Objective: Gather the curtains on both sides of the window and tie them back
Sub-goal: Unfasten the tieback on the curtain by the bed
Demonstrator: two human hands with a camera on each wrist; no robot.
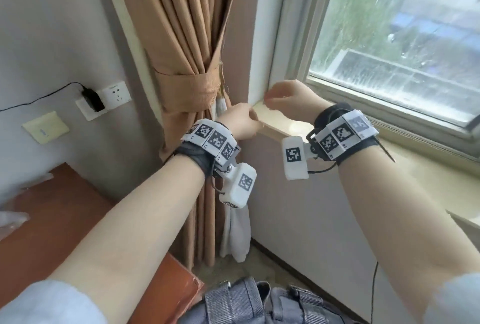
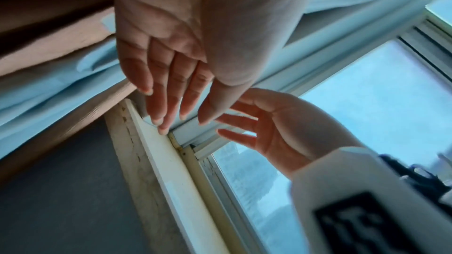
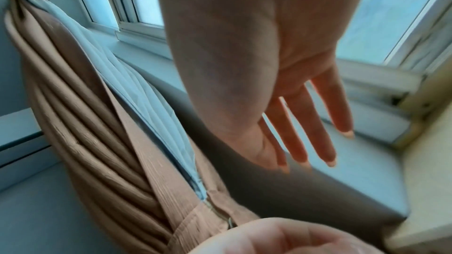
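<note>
The brown curtain [image 1: 181, 25] hangs gathered at the left of the window, wrapped at mid height by a matching tie-back band [image 1: 189, 82]. A white sheer lining [image 1: 236, 232] shows below the band. My left hand [image 1: 244, 122] is just right of the band, at the corner of the window sill [image 1: 283, 129]. In the left wrist view its fingers [image 2: 168, 94] are straight and hold nothing. My right hand [image 1: 283, 100] hovers over the sill corner close to the left hand. Its fingers [image 3: 305, 132] are also straight and empty. The curtain folds [image 3: 85, 123] lie to their left.
The window [image 1: 402, 25] is on the right, its frame above the long sill. A wooden desk [image 1: 52, 219] stands at the lower left. On the wall beside the curtain are a socket with a black charger [image 1: 92, 100] and a yellowish plate [image 1: 45, 127].
</note>
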